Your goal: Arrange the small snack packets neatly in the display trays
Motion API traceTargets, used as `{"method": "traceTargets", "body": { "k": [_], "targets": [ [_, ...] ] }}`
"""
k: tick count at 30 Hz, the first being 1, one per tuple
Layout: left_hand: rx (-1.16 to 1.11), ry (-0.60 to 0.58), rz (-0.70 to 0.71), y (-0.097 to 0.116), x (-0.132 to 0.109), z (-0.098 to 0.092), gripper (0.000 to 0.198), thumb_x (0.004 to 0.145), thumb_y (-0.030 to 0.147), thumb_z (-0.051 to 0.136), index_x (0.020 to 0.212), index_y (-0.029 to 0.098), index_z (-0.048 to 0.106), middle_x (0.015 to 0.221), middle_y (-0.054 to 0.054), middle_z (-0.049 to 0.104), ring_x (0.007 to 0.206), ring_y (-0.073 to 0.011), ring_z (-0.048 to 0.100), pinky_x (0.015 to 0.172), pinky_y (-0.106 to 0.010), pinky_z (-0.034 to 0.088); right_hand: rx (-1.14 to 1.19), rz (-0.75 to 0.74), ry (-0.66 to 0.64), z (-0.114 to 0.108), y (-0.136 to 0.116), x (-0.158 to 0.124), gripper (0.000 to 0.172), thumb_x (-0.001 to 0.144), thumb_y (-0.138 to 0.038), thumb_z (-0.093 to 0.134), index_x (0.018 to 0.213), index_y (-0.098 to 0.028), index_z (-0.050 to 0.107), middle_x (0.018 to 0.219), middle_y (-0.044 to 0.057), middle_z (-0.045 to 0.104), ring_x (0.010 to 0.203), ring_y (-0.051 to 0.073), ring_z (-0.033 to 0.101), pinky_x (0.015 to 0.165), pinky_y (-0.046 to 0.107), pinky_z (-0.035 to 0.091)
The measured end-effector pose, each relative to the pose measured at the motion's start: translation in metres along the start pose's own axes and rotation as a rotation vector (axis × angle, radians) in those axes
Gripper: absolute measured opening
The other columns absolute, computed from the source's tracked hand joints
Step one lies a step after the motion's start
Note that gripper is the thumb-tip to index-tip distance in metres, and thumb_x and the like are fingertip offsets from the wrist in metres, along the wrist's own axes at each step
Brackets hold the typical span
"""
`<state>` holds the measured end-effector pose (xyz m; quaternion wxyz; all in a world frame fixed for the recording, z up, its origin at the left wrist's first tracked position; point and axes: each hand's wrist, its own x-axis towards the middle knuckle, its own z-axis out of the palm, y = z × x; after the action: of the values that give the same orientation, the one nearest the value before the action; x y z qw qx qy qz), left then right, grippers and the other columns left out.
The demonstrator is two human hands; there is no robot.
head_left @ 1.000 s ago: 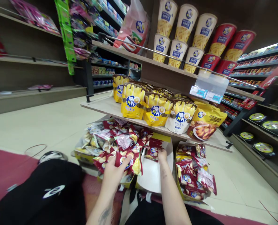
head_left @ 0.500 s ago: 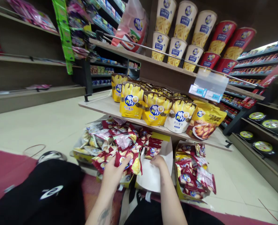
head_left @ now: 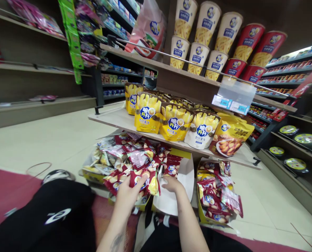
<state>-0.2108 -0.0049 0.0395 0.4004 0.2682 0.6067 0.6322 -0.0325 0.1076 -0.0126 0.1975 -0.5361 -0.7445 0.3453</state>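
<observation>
My left hand (head_left: 129,196) grips a red snack packet (head_left: 138,177) at the front of a heaped box, thumb on one side and fingers on the other. To its right, my right hand (head_left: 173,185) reaches into a white-lined carton (head_left: 186,178). Its fingers point left, slightly apart, just below a row of upright red snack packets (head_left: 171,168); nothing shows in them. A box of silver and yellow packets (head_left: 100,159) lies left of the red heap. Another box (head_left: 201,210) of red packets stands at the right.
Above the boxes, a low shelf (head_left: 113,117) carries yellow pouches (head_left: 147,113) and a white pouch (head_left: 201,129). Snack cups (head_left: 198,52) stand on the higher shelf, with a price tag holder (head_left: 234,94) hanging from its edge. A black cloth item (head_left: 58,217) is at lower left.
My right hand has shifted slightly left and its fingers have come away from the packet row toward the carton's left side. My left hand stays nearly in place on the packet.
</observation>
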Motion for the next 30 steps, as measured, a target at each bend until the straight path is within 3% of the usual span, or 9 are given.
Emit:
{"method": "traceTargets", "body": {
  "k": [2, 5, 7, 9, 13, 17, 22, 26, 30],
  "targets": [
    [0.013, 0.006, -0.003, -0.003, 0.001, 0.001, 0.049, 0.055, 0.048, 0.081, 0.089, 0.015, 0.068, 0.085, -0.007, 0.075, 0.076, -0.0239, 0.069, 0.064, -0.030, 0.055, 0.099, -0.033, 0.011, -0.004, -0.008, -0.018, 0.033, 0.079, -0.046, 0.066, 0.102, -0.024, 0.072, 0.113, 0.007, 0.071, 0.108, 0.026, 0.063, 0.093, 0.037, 0.046],
    [0.027, 0.032, 0.077, -0.008, 0.002, 0.006, 0.047, 0.062, 0.049, 0.077, 0.095, 0.016, 0.069, 0.094, -0.008, 0.075, 0.090, -0.0249, 0.069, 0.078, -0.031, 0.054, 0.549, -0.027, 0.103, 0.005, -0.023, -0.055, 0.059, 0.095, -0.061, 0.030, 0.117, -0.020, 0.065, 0.116, 0.012, 0.069, 0.106, 0.023, 0.065, 0.090, 0.038, 0.051],
    [0.034, -0.026, 0.099, -0.010, 0.001, 0.011, 0.047, 0.066, 0.052, 0.074, 0.096, 0.017, 0.069, 0.096, -0.009, 0.074, 0.095, -0.0261, 0.068, 0.080, -0.031, 0.053, 0.877, 0.010, 0.197, 0.018, -0.033, -0.079, 0.057, 0.084, -0.067, 0.052, 0.108, -0.017, 0.068, 0.107, 0.013, 0.072, 0.098, 0.025, 0.068, 0.082, 0.037, 0.054],
    [0.014, -0.135, 0.072, -0.008, -0.003, 0.015, 0.047, 0.067, 0.055, 0.072, 0.096, 0.017, 0.069, 0.099, -0.010, 0.074, 0.098, -0.0270, 0.067, 0.078, -0.030, 0.053, 1.016, 0.051, 0.244, 0.029, -0.041, -0.096, 0.053, 0.069, -0.060, 0.075, 0.098, -0.016, 0.070, 0.098, 0.011, 0.073, 0.086, 0.024, 0.070, 0.072, 0.034, 0.056],
    [-0.034, -0.298, -0.035, -0.001, -0.011, 0.018, 0.049, 0.068, 0.056, 0.070, 0.100, 0.020, 0.066, 0.109, -0.010, 0.070, 0.098, -0.0259, 0.066, 0.073, -0.028, 0.053, 1.190, 0.157, 0.400, 0.028, -0.047, -0.105, 0.046, 0.061, -0.054, 0.083, 0.079, -0.017, 0.062, 0.081, 0.007, 0.073, 0.071, 0.020, 0.071, 0.063, 0.027, 0.054],
    [0.095, -0.440, 0.122, -0.003, -0.010, 0.013, 0.039, 0.075, 0.056, 0.063, 0.087, 0.020, 0.057, 0.086, -0.003, 0.065, 0.079, -0.0195, 0.063, 0.065, -0.026, 0.051, 1.195, 0.158, 0.403, 0.011, -0.041, -0.105, 0.046, 0.062, -0.053, 0.082, 0.068, -0.019, 0.051, 0.077, 0.003, 0.069, 0.074, 0.018, 0.069, 0.065, 0.024, 0.053],
    [0.185, -0.515, 0.336, -0.010, -0.007, 0.015, 0.030, 0.085, 0.051, 0.054, 0.082, 0.021, 0.053, 0.080, 0.000, 0.061, 0.078, -0.0173, 0.060, 0.072, -0.026, 0.050, 0.931, 0.071, 0.503, 0.017, -0.040, -0.107, 0.049, 0.074, -0.067, 0.064, 0.070, -0.020, 0.050, 0.059, -0.006, 0.051, 0.048, 0.008, 0.045, 0.040, 0.017, 0.037],
    [0.298, -0.263, 0.343, -0.014, -0.011, 0.022, 0.033, 0.087, 0.054, 0.047, 0.087, 0.022, 0.056, 0.084, -0.003, 0.064, 0.077, -0.0197, 0.063, 0.068, -0.027, 0.050, 0.942, 0.071, 0.501, 0.033, -0.044, -0.108, 0.051, 0.080, -0.071, 0.053, 0.072, -0.021, 0.048, 0.053, -0.009, 0.040, 0.041, 0.007, 0.033, 0.036, 0.018, 0.029],
    [0.330, 0.004, 0.345, -0.015, -0.013, 0.021, 0.037, 0.084, 0.056, 0.049, 0.089, 0.021, 0.060, 0.083, -0.004, 0.069, 0.072, -0.0209, 0.065, 0.066, -0.028, 0.050, 0.926, 0.007, 0.538, 0.037, -0.050, -0.109, 0.051, 0.082, -0.069, 0.054, 0.067, -0.020, 0.045, 0.055, -0.007, 0.040, 0.046, 0.006, 0.035, 0.040, 0.017, 0.029]
  ]
}}
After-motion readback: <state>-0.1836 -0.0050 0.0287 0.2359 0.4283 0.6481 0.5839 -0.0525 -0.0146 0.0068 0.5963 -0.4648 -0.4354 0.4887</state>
